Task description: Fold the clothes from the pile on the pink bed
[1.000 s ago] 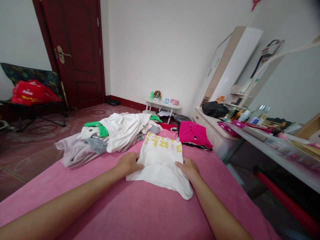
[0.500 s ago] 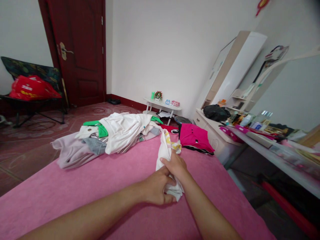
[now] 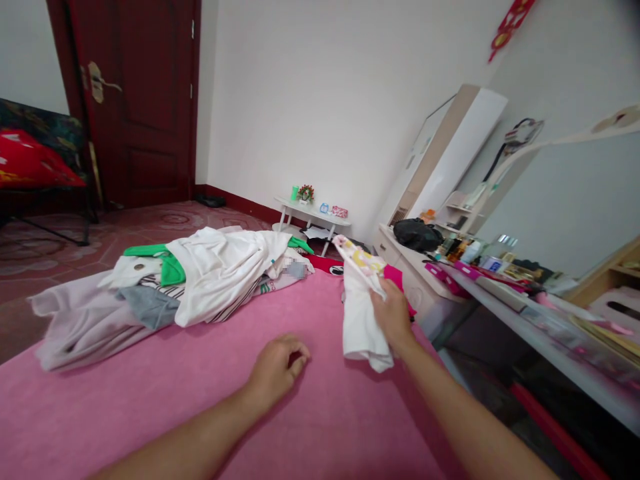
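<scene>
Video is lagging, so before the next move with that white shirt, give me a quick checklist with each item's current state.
1. Grip of the right hand on the white shirt: ok, fingers closed on it.
2. Shirt lifted off the pink bed cover: ok.
3. Shirt neatly folded: not ok, both ends droop.
4. Is the left hand free: ok, fingers curled, holding nothing.
5. Is the pink garment behind the shirt lying flat: cannot tell, mostly hidden.
6. Is the clothes pile apart from the shirt: ok.

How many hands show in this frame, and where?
2. The left hand, loosely curled and empty, is down at the pink bed cover; the right hand is raised, gripping a folded white shirt. No other hands show.
</scene>
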Demonstrator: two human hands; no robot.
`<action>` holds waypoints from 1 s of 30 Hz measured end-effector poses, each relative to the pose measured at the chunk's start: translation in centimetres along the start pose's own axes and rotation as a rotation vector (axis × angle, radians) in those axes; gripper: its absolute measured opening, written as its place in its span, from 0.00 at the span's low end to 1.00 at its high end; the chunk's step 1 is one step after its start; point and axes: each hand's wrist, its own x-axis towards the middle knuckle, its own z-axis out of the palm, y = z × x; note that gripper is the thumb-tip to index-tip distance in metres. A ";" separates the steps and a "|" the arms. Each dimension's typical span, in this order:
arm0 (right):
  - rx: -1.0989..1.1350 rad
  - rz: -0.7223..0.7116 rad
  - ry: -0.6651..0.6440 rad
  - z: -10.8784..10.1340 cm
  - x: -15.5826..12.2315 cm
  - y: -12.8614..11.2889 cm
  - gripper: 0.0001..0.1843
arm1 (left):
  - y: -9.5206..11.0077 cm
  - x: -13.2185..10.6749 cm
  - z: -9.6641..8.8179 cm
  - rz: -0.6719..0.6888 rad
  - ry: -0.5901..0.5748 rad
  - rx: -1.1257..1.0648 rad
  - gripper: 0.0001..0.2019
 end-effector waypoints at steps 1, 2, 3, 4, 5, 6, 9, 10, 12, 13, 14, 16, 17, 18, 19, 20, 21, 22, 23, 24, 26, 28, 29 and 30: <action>-0.061 -0.005 0.033 -0.6 1.9 1.0 0.22 | 0.2 0.0 0.3 0.028 -0.025 0.029 0.09; -0.115 -0.008 0.056 -1.0 3.8 2.0 0.23 | 0.4 0.1 0.5 0.051 -0.046 0.050 0.09; -0.171 0.002 0.078 -1.3 5.6 3.0 0.23 | 0.6 0.1 0.6 0.066 -0.063 0.064 0.09; -0.234 0.022 0.094 -1.5 7.2 3.8 0.24 | 0.7 0.1 0.7 0.071 -0.072 0.069 0.09; -0.300 0.050 0.102 -1.5 8.7 4.6 0.24 | 0.7 0.2 0.8 0.066 -0.073 0.066 0.10; -0.363 0.080 0.107 -1.4 10.0 5.3 0.24 | 0.7 0.2 0.8 0.057 -0.071 0.061 0.10; -0.480 0.139 0.110 -0.5 12.9 6.9 0.25 | 0.4 0.3 0.9 0.043 -0.062 0.052 0.11; -0.490 0.144 0.114 -0.1 13.5 7.5 0.25 | 0.3 0.3 1.0 0.041 -0.059 0.050 0.11; -0.512 0.178 0.101 1.1 14.0 8.7 0.25 | 0.4 0.3 1.0 0.035 -0.057 0.045 0.11; -0.527 0.214 0.069 1.8 13.9 9.4 0.25 | 0.5 0.3 1.0 0.030 -0.055 0.044 0.11; -0.540 0.258 0.022 2.6 13.7 10.1 0.25 | 0.6 0.3 0.9 0.024 -0.052 0.043 0.11; -0.550 0.345 -0.091 4.2 12.9 11.7 0.24 | 0.9 0.3 0.8 0.017 -0.047 0.039 0.11; -0.542 0.375 -0.136 4.9 12.5 12.4 0.24 | 1.1 0.3 0.8 0.014 -0.047 0.038 0.11; -0.526 0.390 -0.163 5.5 12.2 13.1 0.25 | 1.2 0.3 0.7 0.011 -0.048 0.037 0.11; -0.507 0.398 -0.173 5.9 12.0 13.7 0.26 | 1.2 0.4 0.7 0.007 -0.051 0.037 0.11; -0.489 0.407 -0.175 6.0 11.9 14.2 0.27 | 1.3 0.4 0.7 0.004 -0.054 0.040 0.10; -0.471 0.416 -0.170 6.0 11.9 14.7 0.28 | 1.2 0.4 0.7 0.000 -0.056 0.046 0.10; -0.456 0.431 -0.157 5.7 12.1 15.2 0.28 | 1.2 0.4 0.7 -0.004 -0.057 0.052 0.10; -0.449 0.453 -0.139 5.2 12.2 15.7 0.27 | 1.2 0.5 0.8 -0.007 -0.058 0.055 0.10; -0.451 0.488 -0.121 4.6 12.3 16.1 0.26 | 1.2 0.5 0.8 -0.009 -0.061 0.055 0.10; -0.489 0.587 -0.076 3.3 12.3 16.8 0.23 | 1.2 0.5 0.9 -0.013 -0.062 0.054 0.10; -0.548 0.666 -0.017 2.4 11.9 17.0 0.21 | 1.2 0.5 0.9 -0.014 -0.060 0.056 0.10; -0.571 0.670 0.015 2.3 11.6 16.8 0.20 | 1.3 0.4 1.0 -0.013 -0.057 0.058 0.10; -0.584 0.643 0.043 2.5 11.4 16.4 0.20 | 1.3 0.4 1.0 -0.012 -0.053 0.060 0.10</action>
